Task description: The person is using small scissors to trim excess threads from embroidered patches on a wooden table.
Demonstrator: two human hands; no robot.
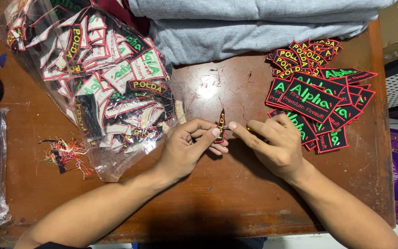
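Bag: clear plastic bag of embroidered patches (pixel 102 78), upper left on brown wooden table (pixel 208 193).
Left hand (pixel 185 147): fingers pinched on small black red-edged patch (pixel 220 125), held upright at table centre.
Right hand (pixel 275 143): fingertips closed against the patch edge.
Pile: black patches with green lettering (pixel 318 99), right.
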